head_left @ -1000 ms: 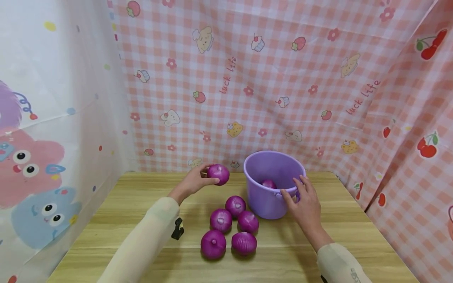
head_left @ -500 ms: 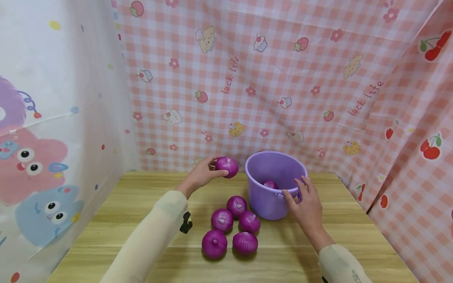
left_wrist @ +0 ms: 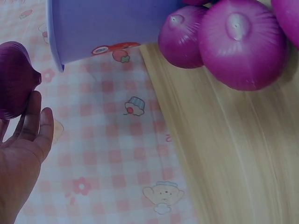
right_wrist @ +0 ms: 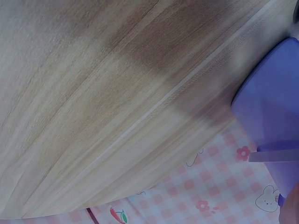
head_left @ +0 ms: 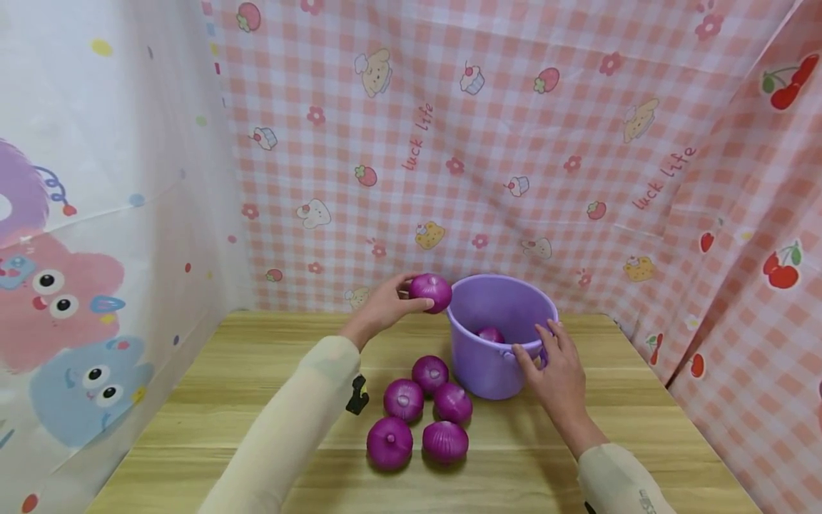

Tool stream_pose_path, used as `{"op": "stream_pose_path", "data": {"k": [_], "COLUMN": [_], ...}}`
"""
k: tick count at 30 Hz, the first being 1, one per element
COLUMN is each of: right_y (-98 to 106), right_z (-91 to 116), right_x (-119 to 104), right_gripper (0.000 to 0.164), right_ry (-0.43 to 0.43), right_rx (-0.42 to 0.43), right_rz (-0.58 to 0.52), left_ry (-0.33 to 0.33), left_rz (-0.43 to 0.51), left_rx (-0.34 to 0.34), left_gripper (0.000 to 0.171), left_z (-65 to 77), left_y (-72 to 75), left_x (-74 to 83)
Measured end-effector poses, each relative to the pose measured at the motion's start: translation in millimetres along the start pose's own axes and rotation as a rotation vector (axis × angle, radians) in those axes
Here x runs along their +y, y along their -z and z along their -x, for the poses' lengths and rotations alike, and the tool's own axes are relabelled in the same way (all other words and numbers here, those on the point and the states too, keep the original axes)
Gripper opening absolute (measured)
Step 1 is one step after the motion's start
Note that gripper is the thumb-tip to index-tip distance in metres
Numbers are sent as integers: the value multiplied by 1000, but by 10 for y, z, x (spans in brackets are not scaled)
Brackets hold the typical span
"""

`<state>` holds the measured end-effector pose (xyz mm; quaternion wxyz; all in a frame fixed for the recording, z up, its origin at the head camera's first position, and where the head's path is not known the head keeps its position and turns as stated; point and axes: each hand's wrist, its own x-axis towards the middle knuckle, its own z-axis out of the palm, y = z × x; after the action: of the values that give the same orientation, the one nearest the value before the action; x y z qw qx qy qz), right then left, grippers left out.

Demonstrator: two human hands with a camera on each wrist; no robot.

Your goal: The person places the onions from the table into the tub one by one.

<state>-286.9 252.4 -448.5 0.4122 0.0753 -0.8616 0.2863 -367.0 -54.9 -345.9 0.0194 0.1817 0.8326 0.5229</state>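
Head view: your left hand (head_left: pixel 387 305) holds one purple onion (head_left: pixel 430 293) above the table (head_left: pixel 212 414), just beside the left rim of the purple bucket (head_left: pixel 483 373). Its grip is closed on the onion, thumb on the near side and fingers round the far side; this arrangement probably serves to stop a smooth, round body from slipping. Height is about level with the rim, presumably to keep the onion clear of the wall. Left wrist view confirms a gap between onion and rim.

Your right hand (head_left: pixel 556 373) rests on the bucket's right side. Its grip is spread, thumb and fingertips touching the rim at separate points, apparently to steady the bucket; how hard they press cannot be told. Right wrist view shows only a sliver of this hand.

Placement: the bucket stands upright, its mouth visible to you, with an onion (head_left: pixel 491 334) inside. Five onions (head_left: pixel 403 400) sit grouped on the table at the bucket's near left, a position likely convenient for your left arm. Checked cloth (head_left: pixel 514 128) hangs behind.
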Motion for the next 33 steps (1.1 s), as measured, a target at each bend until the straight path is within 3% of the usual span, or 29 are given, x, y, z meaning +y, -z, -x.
{"op": "stream_pose_path", "data": {"k": [12, 24, 33], "right_y": [-12, -6, -10], "right_z": [-3, -1, 2], "right_x": [-1, 5, 7], "right_gripper": [57, 56, 57], "right_ry": [10, -3, -4], "right_rx": [15, 5, -7], "right_rz": [-3, 1, 2], "left_ry": [-8, 3, -3], "left_rz": [166, 198, 47], "left_rx": [-24, -46, -5], "left_gripper": [63, 67, 68], "left_z": [-119, -221, -277], "left_y": [-199, -457, -614], "left_x": [147, 286, 365]}}
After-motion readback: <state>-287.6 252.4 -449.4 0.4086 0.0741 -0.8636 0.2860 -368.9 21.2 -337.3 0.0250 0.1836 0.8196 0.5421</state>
